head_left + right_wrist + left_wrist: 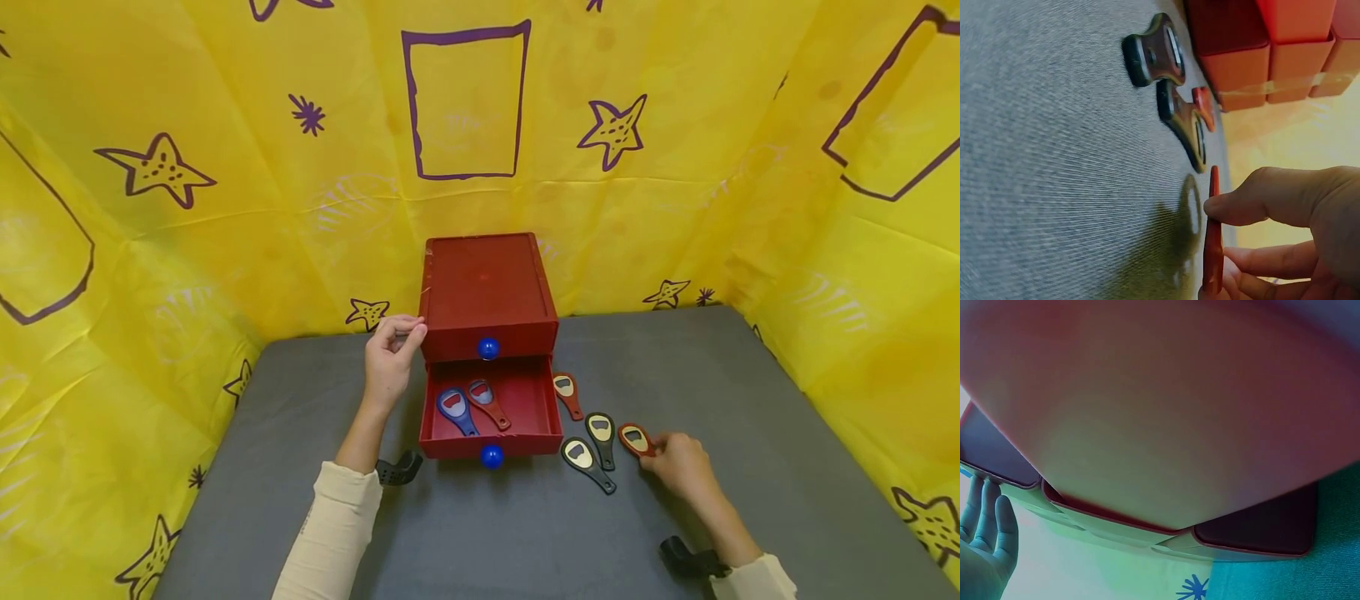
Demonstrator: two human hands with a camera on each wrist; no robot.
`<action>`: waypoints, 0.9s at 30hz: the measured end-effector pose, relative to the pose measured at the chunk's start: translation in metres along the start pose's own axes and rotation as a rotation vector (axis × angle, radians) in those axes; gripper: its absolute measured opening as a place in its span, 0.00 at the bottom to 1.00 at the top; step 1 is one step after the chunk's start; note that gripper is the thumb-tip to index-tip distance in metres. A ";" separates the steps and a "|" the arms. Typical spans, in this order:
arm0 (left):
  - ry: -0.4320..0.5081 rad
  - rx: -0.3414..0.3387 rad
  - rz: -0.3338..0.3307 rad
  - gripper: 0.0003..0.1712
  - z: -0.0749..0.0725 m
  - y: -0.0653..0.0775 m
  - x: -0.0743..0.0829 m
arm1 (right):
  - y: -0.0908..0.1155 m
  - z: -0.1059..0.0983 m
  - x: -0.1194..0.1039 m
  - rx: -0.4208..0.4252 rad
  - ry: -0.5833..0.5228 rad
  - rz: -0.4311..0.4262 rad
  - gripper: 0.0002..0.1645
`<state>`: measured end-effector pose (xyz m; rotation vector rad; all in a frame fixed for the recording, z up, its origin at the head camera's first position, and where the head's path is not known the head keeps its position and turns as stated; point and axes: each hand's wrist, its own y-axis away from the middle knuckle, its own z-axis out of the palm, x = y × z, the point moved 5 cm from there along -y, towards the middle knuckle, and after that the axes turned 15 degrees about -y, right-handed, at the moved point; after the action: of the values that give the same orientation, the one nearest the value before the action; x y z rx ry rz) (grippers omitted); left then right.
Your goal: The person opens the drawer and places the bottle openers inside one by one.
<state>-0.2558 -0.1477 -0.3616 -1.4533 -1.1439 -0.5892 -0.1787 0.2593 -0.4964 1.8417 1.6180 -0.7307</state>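
My right hand [681, 467] pinches a red bottle opener [635, 439] between thumb and fingers. In the right wrist view that opener [1212, 250] appears edge-on, above its shadow on the table. My left hand [388, 367] touches the left side of a red drawer cabinet [487, 279]; its fingers [986, 515] look fairly straight in the left wrist view. The lower drawer [534, 408] is pulled out. In it lie a blue bottle opener [454, 407] and a red bottle opener [489, 405]. Two black bottle openers [600, 429] and another red bottle opener [567, 396] lie right of the drawer.
The cabinet stands near the back of a grey table [720, 375]. A yellow patterned cloth [345, 167] rises behind it and on both sides. Blue round knobs [492, 457] stick out from the drawer fronts. Each wrist carries a black mount [686, 558].
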 end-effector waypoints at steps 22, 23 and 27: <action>-0.001 -0.005 0.002 0.10 0.001 -0.001 -0.002 | -0.006 -0.013 -0.034 -0.025 -0.205 -0.055 0.20; -0.002 -0.005 0.001 0.10 0.001 -0.002 -0.004 | -0.006 -0.013 -0.036 -0.028 -0.217 -0.061 0.21; -0.009 0.012 0.007 0.10 0.002 -0.005 -0.020 | -0.006 -0.013 -0.048 -0.053 -0.269 -0.071 0.21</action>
<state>-0.2682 -0.1527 -0.3768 -1.4507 -1.1467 -0.5711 -0.1903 0.2367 -0.4533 1.5794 1.5174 -0.9148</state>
